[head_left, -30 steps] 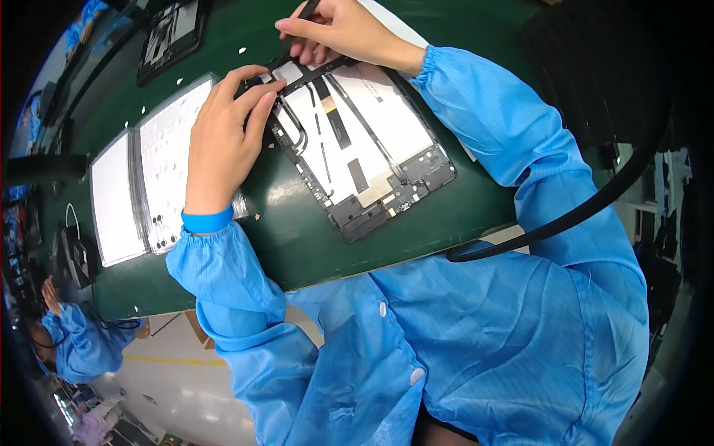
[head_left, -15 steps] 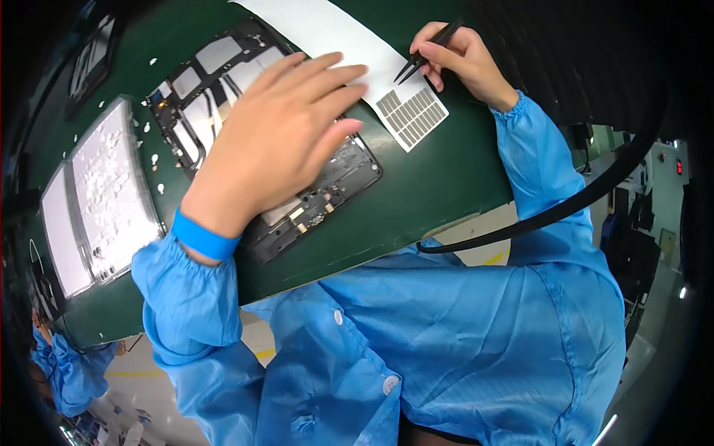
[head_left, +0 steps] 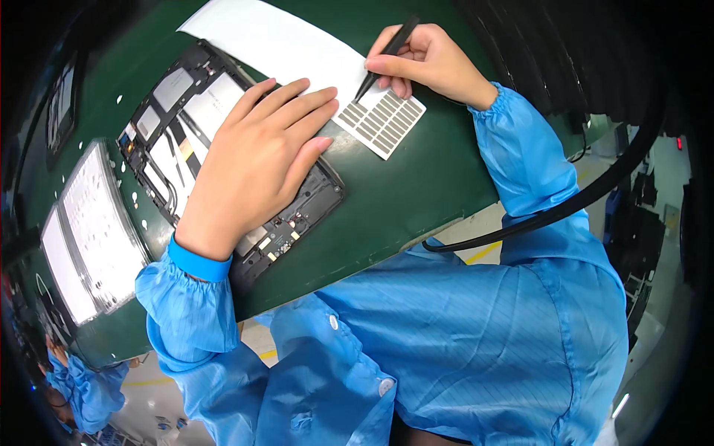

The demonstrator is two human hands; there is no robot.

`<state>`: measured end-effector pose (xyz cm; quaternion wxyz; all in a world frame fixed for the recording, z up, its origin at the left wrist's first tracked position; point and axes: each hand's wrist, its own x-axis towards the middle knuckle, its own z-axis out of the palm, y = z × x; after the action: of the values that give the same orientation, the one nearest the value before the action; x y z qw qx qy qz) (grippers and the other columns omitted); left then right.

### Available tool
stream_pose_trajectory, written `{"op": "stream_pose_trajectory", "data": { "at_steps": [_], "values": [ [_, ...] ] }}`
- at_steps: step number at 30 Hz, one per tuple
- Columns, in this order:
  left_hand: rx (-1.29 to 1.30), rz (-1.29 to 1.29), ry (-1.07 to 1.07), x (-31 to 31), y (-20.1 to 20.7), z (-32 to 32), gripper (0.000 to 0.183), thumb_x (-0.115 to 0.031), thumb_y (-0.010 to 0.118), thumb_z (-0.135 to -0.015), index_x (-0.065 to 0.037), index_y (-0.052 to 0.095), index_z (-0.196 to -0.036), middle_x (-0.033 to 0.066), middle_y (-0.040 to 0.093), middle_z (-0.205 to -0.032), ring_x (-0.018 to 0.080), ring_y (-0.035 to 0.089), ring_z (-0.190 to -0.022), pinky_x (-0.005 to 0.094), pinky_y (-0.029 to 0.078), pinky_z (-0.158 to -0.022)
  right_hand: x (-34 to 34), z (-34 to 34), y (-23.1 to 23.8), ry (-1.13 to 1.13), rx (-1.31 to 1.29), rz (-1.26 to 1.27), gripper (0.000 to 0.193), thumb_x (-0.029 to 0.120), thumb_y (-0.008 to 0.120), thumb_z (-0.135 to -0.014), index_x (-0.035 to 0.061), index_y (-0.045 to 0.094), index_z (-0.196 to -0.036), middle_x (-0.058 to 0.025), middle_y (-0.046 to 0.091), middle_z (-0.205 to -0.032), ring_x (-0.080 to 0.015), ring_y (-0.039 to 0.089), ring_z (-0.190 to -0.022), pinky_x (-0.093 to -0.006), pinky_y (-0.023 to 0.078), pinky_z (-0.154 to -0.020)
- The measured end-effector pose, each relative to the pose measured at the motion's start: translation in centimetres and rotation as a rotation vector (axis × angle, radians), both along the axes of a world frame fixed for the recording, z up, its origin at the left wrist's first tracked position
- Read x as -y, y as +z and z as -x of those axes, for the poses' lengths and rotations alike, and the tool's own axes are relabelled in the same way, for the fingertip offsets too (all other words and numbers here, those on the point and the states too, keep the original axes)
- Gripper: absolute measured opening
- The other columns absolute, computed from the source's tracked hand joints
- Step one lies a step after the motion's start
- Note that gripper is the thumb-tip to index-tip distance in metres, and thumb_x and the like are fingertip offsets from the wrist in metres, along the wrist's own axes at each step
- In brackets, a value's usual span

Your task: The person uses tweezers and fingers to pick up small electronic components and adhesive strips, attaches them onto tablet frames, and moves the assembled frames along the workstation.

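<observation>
My left hand (head_left: 256, 160) lies flat, fingers together, on an opened tablet (head_left: 182, 108) whose circuit boards and cables are exposed; it rests on a green mat (head_left: 416, 186). My right hand (head_left: 428, 59) grips black tweezers (head_left: 383, 59) like a pen. Their tip touches the upper edge of a small white sheet of grey rectangular stickers (head_left: 381, 119), which lies on the end of a long white paper strip (head_left: 275, 44). Both arms wear blue sleeves.
A white panel with small dots (head_left: 89, 230) lies on the mat left of the tablet. A thick black cable (head_left: 595, 186) curves past the table's near edge at the right. Another person in blue (head_left: 82, 386) is at the lower left.
The view has shifted so the tablet sits further left. My left hand went from gripping the tablet's edge to lying flat on it. My right hand moved the tweezers onto the sticker sheet.
</observation>
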<state>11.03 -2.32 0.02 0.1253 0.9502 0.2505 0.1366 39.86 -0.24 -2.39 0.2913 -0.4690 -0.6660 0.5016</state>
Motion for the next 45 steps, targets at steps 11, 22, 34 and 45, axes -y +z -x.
{"op": "stream_pose_trajectory", "data": {
  "at_steps": [11,22,34,45],
  "values": [
    [0.301,-0.001,0.006,-0.3,0.9,2.7,0.026,-0.016,0.057,-0.096,-0.004,0.065,-0.118,0.0131,0.063,-0.125,0.0322,0.06,-0.114,0.0436,0.045,-0.101,-5.7,4.9,1.2,-0.158,-0.299,0.065,0.028,0.03,0.06,-0.101,0.0019,0.064,-0.105,0.0018,0.062,-0.078,-0.0062,0.057,-0.064,-0.0213,0.047,-0.06],
    [0.43,-0.061,0.566,-2.9,-1.1,7.7,0.023,-0.008,0.056,-0.094,-0.003,0.063,-0.116,0.0152,0.059,-0.129,0.0369,0.06,-0.11,0.0418,0.046,-0.095,-10.9,14.9,-0.2,0.005,-0.376,0.004,0.027,0.028,0.066,-0.098,0.0026,0.065,-0.09,0.0005,0.062,-0.072,-0.0058,0.057,-0.057,-0.0199,0.044,-0.051],
    [0.212,-0.204,0.501,-3.1,-1.0,7.1,0.027,-0.014,0.056,-0.096,-0.005,0.067,-0.118,0.0097,0.063,-0.127,0.0322,0.057,-0.12,0.0464,0.041,-0.105,-11.0,15.5,0.1,0.013,-0.34,-0.069,0.025,0.027,0.067,-0.097,0.0025,0.064,-0.093,-0.001,0.064,-0.074,-0.0058,0.057,-0.058,-0.0208,0.046,-0.05],
    [0.444,-0.203,0.435,5.2,2.4,11.7,0.024,-0.014,0.065,-0.09,-0.007,0.067,-0.113,0.009,0.068,-0.111,0.0301,0.063,-0.101,0.0399,0.049,-0.088,-7.3,19.1,5.3,0.254,-0.168,-0.678,0.021,0.015,0.056,-0.103,0.0048,0.065,-0.119,-0.0075,0.073,-0.097,-0.0068,0.059,-0.071,-0.0222,0.048,-0.066]
  ]
}}
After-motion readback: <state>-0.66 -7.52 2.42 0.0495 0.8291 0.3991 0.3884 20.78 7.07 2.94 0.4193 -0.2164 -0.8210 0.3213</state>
